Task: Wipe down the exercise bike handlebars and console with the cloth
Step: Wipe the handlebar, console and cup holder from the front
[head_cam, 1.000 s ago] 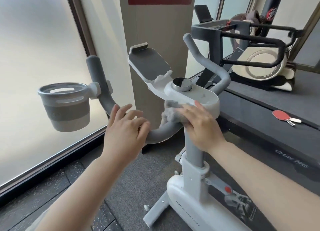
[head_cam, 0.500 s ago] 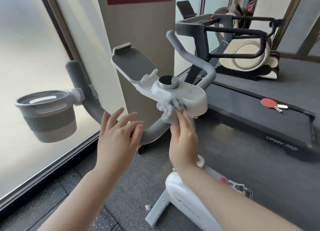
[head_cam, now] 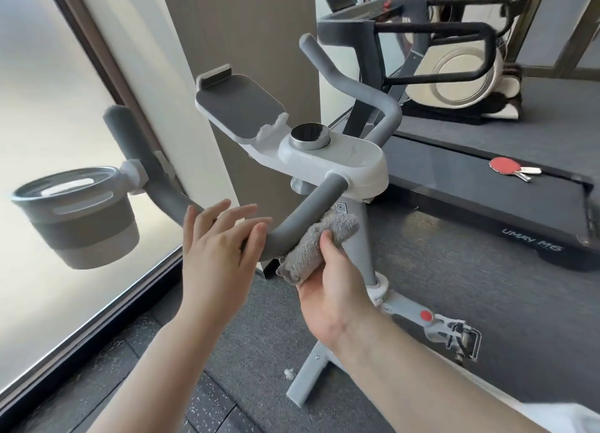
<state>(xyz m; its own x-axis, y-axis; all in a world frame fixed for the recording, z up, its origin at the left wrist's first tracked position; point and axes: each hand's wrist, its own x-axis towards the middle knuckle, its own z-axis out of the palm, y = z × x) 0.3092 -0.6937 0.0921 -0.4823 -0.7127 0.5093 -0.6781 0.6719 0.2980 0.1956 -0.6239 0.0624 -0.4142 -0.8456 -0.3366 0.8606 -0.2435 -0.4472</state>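
The cloth (head_cam: 319,246) has come down off the console (head_cam: 334,158), where the right hand (head_cam: 328,289) was rubbing its front edge a moment ago, and now sits bunched against the underside of the left handlebar (head_cam: 302,211), just below where the bar enters the console. The right hand's grip is closed round the cloth, thumb on top, palm turned up beneath it. The left hand (head_cam: 217,247) has stayed by the bend of the same bar; its grip is wide, fingers straight and spread, holding nothing, and whether the fingertips touch the bar or hover just off it cannot be told. The view has also swung, so the bike now shows more from its left.

This reads as the console's front being done and the wiping passing to the handlebars, starting with the left one. The right handlebar (head_cam: 350,81), rising behind the console, looks still to be done.

Around: a cup holder (head_cam: 78,215) is clamped to the left bar near its upright end and will interrupt a long stroke along it. The tablet tray (head_cam: 240,107) tilts up ahead of the knob (head_cam: 310,136). A treadmill (head_cam: 487,185) stands just right of the bike, with a paddle (head_cam: 505,167) lying on its belt, well clear of the hands. The left hand itself covers the bend the cloth would reach next.
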